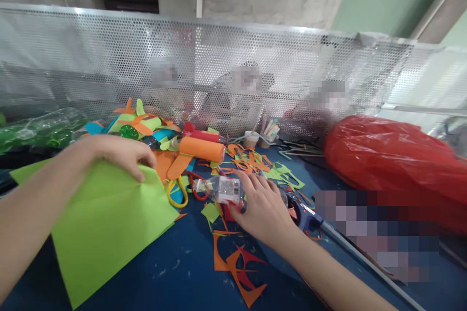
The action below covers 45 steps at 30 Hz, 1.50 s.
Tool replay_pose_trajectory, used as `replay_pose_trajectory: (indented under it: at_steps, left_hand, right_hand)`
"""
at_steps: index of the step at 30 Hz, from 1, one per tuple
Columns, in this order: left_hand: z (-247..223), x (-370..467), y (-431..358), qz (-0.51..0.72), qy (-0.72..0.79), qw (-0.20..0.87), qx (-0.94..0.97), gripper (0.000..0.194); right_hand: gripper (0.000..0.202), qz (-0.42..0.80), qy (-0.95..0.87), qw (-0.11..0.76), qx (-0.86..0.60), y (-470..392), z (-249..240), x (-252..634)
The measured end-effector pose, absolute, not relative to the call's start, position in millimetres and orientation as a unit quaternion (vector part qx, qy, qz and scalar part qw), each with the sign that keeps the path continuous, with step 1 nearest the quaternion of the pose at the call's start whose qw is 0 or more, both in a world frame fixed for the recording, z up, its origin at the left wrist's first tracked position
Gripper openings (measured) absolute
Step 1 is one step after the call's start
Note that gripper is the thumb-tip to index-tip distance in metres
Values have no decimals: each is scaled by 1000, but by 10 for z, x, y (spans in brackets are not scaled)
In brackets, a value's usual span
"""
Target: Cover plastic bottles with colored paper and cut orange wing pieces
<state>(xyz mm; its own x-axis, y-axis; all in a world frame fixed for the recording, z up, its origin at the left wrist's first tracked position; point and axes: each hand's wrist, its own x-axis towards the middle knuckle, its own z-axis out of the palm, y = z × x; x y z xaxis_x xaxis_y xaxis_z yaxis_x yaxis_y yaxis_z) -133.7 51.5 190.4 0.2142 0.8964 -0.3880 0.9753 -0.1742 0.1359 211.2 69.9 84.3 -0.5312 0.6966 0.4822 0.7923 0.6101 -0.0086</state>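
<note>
My left hand [118, 151] pinches the upper edge of a large lime-green paper sheet [109, 223], which creases below the fingertips and slants over the table. To the right, my right hand [260, 206] is wrapped over a clear plastic bottle [226, 189] with a white label. The bottle lies on its side, neck pointing left; the palm and fingers cover part of its body. Between the hands are a yellow scissor-like loop handle [186, 198] and a red loop handle [192, 194], the red one partly behind the bottle's neck.
Orange, red and green paper offcuts [241, 272] litter the blue table [175, 277]. Behind are an orange-wrapped bottle [202, 149], green bottles [44, 129] and cups of sticks [269, 136]. A red plastic bag [394, 155] bulges at right. People sit beyond a perforated metal screen [109, 58].
</note>
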Motion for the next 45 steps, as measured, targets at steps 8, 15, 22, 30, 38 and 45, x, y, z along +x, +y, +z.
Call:
replay_pose_trajectory:
  at_steps: [8, 15, 22, 30, 38, 45]
  left_hand:
    - [2321, -1062, 458, 95, 534, 279, 792, 40]
    - [1988, -37, 837, 22, 451, 148, 880, 34]
    - [1615, 181, 1007, 237, 518, -28, 822, 67]
    - [1221, -270, 916, 210, 565, 116, 790, 72]
    - [916, -120, 826, 269, 541, 163, 780, 61]
    - [791, -50, 820, 325, 535, 138, 768, 58]
  right_hand:
    - [34, 96, -888, 331, -305, 777, 894, 2133]
    - [57, 488, -716, 367, -337, 895, 1063, 2216]
    - [12, 304, -767, 323, -463, 990, 1116, 2305]
    - [12, 157, -847, 206, -464, 890, 1310, 2482]
    - [50, 175, -761, 309, -544, 1240, 1215, 2712]
    - [77, 241, -725, 415, -494, 1466, 1045, 2740]
